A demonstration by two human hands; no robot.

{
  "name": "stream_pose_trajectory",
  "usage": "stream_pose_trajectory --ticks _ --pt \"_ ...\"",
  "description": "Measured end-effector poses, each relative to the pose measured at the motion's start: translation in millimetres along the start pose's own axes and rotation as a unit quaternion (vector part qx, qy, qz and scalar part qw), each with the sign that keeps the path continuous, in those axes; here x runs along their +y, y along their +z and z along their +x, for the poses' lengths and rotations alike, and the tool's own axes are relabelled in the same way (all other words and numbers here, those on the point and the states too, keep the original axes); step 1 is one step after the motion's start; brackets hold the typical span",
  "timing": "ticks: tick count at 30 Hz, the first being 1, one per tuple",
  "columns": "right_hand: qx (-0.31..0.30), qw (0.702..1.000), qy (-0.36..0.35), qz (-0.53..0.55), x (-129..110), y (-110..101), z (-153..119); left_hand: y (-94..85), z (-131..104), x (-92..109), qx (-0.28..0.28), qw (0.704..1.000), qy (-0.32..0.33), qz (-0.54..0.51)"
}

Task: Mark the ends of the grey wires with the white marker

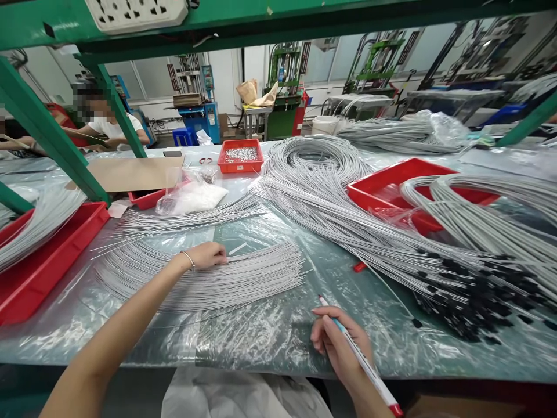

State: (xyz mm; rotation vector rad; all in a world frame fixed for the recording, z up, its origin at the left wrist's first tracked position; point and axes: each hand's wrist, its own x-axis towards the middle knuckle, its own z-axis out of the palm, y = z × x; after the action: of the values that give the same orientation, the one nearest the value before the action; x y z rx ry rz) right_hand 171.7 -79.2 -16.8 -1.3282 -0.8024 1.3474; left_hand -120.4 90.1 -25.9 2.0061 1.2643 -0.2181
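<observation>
My right hand [342, 337] grips a white marker pen [363, 363] with a dark red tip pointing up and away and a red end toward me. In front of it, a fan of thin grey cables [256, 276] lies spread side by side on the bench, their ends lined up at the right. My left hand [209, 255] rests at the far edge of this fan with its fingers closed; what they pinch, if anything, is hidden. Just right of those fingers lies a short white strip [238, 249]. Behind the hand runs another bundle of cables [195, 215].
Coiled grey cables [319, 159] and a long bundle with black ends [474, 296] cover the right side. Red trays stand at left [52, 261] and right [400, 174]. A small red bin [241, 157] holds metal pieces. Green frame posts rise at left; a person sits beyond.
</observation>
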Motion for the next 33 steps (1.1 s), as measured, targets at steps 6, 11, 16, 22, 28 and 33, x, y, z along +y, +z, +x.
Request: stream_pose_trajectory --ticks 6,11,16,22,28,33 --pt "-0.001 1.000 0.011 0.008 1.8 -1.6 1.7 -12.7 -5.3 -8.7 -0.018 0.991 0.029 -0.129" --pt "-0.025 0.994 0.085 0.056 -10.3 1.9 2.2 -30.7 -25.1 5.3 -0.005 0.977 0.073 -0.199" --pt "-0.137 0.983 0.112 0.049 -13.1 20.4 8.5 -29.3 -53.0 42.5 -0.029 0.969 0.111 -0.217" --pt "-0.147 0.978 0.037 0.144 -10.2 40.5 25.8 -12.7 -81.8 68.7 -0.137 0.974 0.133 -0.126" --pt "-0.025 0.994 0.017 0.109 -14.1 47.4 20.6 1.6 -92.7 78.0 -0.218 0.956 0.121 -0.152" --pt "-0.148 0.987 -0.034 -0.044 -9.8 54.1 5.2 35.5 -79.7 119.4 -0.092 0.949 0.161 -0.256"
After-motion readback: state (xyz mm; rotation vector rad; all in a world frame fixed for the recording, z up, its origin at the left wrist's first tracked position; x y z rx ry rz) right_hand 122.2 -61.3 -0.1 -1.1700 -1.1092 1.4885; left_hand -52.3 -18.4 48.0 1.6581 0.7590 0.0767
